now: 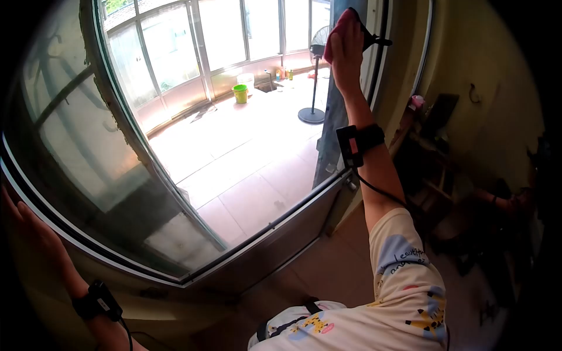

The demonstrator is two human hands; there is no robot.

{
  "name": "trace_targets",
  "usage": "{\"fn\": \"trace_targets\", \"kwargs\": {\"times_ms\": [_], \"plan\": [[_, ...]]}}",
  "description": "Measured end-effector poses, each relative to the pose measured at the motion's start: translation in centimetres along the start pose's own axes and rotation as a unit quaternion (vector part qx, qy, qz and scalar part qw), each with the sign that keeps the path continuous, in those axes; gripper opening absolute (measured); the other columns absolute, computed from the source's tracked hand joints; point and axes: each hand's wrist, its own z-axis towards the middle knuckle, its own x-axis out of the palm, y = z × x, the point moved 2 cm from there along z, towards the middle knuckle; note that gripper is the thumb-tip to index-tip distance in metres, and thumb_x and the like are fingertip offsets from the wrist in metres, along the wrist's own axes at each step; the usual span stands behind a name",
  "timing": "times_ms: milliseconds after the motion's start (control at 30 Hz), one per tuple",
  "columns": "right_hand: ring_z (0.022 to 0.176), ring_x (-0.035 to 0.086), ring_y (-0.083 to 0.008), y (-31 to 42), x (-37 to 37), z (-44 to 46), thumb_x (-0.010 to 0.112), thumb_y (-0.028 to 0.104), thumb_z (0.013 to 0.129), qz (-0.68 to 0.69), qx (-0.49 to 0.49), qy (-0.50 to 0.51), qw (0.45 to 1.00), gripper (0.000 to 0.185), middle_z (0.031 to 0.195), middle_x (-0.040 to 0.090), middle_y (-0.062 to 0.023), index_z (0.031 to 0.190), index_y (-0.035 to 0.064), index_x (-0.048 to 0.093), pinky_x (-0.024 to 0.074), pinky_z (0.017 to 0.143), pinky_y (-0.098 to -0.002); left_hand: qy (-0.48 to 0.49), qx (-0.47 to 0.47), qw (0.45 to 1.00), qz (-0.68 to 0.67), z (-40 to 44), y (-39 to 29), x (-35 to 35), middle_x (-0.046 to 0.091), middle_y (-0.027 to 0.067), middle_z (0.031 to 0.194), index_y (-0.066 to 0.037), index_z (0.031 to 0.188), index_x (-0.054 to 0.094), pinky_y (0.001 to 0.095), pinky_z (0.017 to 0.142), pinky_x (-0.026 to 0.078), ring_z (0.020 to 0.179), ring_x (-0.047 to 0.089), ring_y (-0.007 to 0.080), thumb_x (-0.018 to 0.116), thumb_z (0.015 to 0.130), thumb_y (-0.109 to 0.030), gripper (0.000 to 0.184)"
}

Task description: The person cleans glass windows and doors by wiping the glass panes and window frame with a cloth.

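Observation:
My right hand (349, 50) is raised at the top right, its fingers pressed over a pink cloth (336, 41) against the glass of a framed door or window. A dark triangular shape with a short stub (374, 40) shows just right of the cloth; I cannot make out what it is. At the far left, my left hand (36, 231) rests by the silver and black frame (111, 260), its fingers partly lost in the dark edge. The glass pane (252, 193) lies between my hands.
Beyond the glass are a standing fan (312, 115), a green bucket (240, 94), a small sink (268, 86) and a row of windows (219, 35). Dim, cluttered items stand at the right, with a wall hook (473, 93) above. Black straps and cables are on both forearms.

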Motion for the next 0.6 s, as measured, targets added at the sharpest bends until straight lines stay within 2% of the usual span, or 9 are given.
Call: {"fn": "trace_targets", "kwargs": {"times_ms": [67, 233, 300, 367, 433, 467, 500, 567, 600], "plan": [[0.133, 0.022, -0.0468, 2.6, -2.7, -2.6, 0.036, 0.036, 0.098, 0.222, 0.350, 0.045, 0.909, 0.058, 0.144, 0.023, -0.0312, 0.142, -0.0001, 0.025, 0.0177, 0.109, -0.0533, 0.002, 0.005, 1.000, 0.001, 0.0, -0.1, 0.1, 0.032, 0.0238, 0.143, 0.003, 0.138, 0.034, 0.0418, 0.109, 0.024, 0.133, 0.031, 0.0350, 0.027, 0.101, -0.034, 0.052], [0.136, 0.016, -0.0472, 12.7, -8.9, -11.5, 0.037, 0.036, 0.097, 0.204, 0.357, 0.191, 0.891, 0.062, 0.146, 0.016, -0.0309, 0.143, -0.0017, 0.021, 0.0167, 0.110, -0.0537, -0.003, 0.019, 1.000, 0.016, -0.4, 0.3, -0.4, 0.031, 0.0247, 0.143, 0.004, 0.137, 0.034, 0.0434, 0.110, 0.022, 0.133, 0.029, 0.0361, 0.027, 0.101, -0.035, 0.053], [0.133, 0.019, -0.0497, 9.9, -8.1, -11.2, 0.040, 0.036, 0.096, 0.215, 0.327, 0.184, 0.902, 0.062, 0.145, 0.019, -0.0312, 0.143, 0.0001, 0.023, 0.0188, 0.108, -0.0555, -0.003, 0.028, 0.999, 0.022, -0.4, 0.4, -0.6, 0.030, 0.0250, 0.143, 0.004, 0.137, 0.034, 0.0440, 0.110, 0.022, 0.133, 0.029, 0.0366, 0.026, 0.101, -0.035, 0.054], [0.137, 0.020, -0.0367, 3.8, -5.6, -9.5, 0.041, 0.037, 0.097, 0.217, 0.345, 0.163, 0.899, 0.064, 0.149, 0.018, -0.0228, 0.144, 0.0001, 0.020, 0.0183, 0.112, -0.0398, -0.003, 0.038, 0.999, 0.029, -0.4, 0.8, -0.5, 0.030, 0.0254, 0.143, 0.004, 0.137, 0.034, 0.0447, 0.110, 0.021, 0.133, 0.028, 0.0370, 0.026, 0.101, -0.036, 0.054], [0.129, 0.035, -0.0333, -3.8, -1.7, -10.7, 0.042, 0.036, 0.097, 0.248, 0.364, 0.109, 0.891, 0.060, 0.140, 0.035, -0.0211, 0.141, -0.0011, 0.026, 0.0267, 0.107, -0.0353, -0.004, 0.046, 0.998, 0.042, -0.4, 1.3, -0.7, 0.029, 0.0257, 0.143, 0.004, 0.137, 0.034, 0.0453, 0.110, 0.021, 0.133, 0.028, 0.0375, 0.026, 0.101, -0.036, 0.055], [0.125, 0.040, -0.0303, -5.2, -1.4, -10.8, 0.043, 0.037, 0.097, 0.327, 0.425, 0.106, 0.837, 0.058, 0.136, 0.040, -0.0184, 0.140, 0.0007, 0.029, 0.0297, 0.104, -0.0337, -0.001, 0.052, 0.998, 0.047, -0.4, 1.5, -0.6, 0.029, 0.0259, 0.143, 0.005, 0.137, 0.034, 0.0456, 0.110, 0.021, 0.134, 0.027, 0.0377, 0.026, 0.101, -0.036, 0.055], [0.123, 0.041, -0.0279, -6.7, -1.2, -12.3, 0.043, 0.037, 0.097, 0.349, 0.383, 0.161, 0.840, 0.058, 0.134, 0.042, -0.0162, 0.141, 0.0030, 0.028, 0.0309, 0.103, -0.0331, 0.003, 0.058, 0.997, 0.046, -0.5, 1.4, -0.3, 0.029, 0.0260, 0.143, 0.005, 0.137, 0.034, 0.0459, 0.110, 0.020, 0.134, 0.027, 0.0379, 0.026, 0.101, -0.036, 0.055], [0.130, 0.035, -0.0278, -3.6, -2.6, -15.3, 0.041, 0.039, 0.097, 0.395, 0.523, 0.154, 0.739, 0.061, 0.142, 0.035, -0.0163, 0.143, 0.0022, 0.023, 0.0264, 0.106, -0.0334, 0.007, 0.059, 0.997, 0.046, -0.4, 1.8, 0.0, 0.028, 0.0264, 0.143, 0.005, 0.137, 0.034, 0.0466, 0.110, 0.020, 0.134, 0.027, 0.0383, 0.025, 0.101, -0.037, 0.056], [0.132, 0.030, -0.0354, -1.1, -2.8, -18.5, 0.040, 0.040, 0.097, 0.313, 0.541, 0.122, 0.771, 0.064, 0.143, 0.030, -0.0235, 0.141, -0.0029, 0.024, 0.0219, 0.109, -0.0369, 0.009, 0.059, 0.997, 0.045, -0.4, 1.9, 0.2, 0.028, 0.0266, 0.143, 0.005, 0.137, 0.034, 0.0469, 0.110, 0.020, 0.134, 0.026, 0.0386, 0.025, 0.101, -0.037, 0.056]]}}
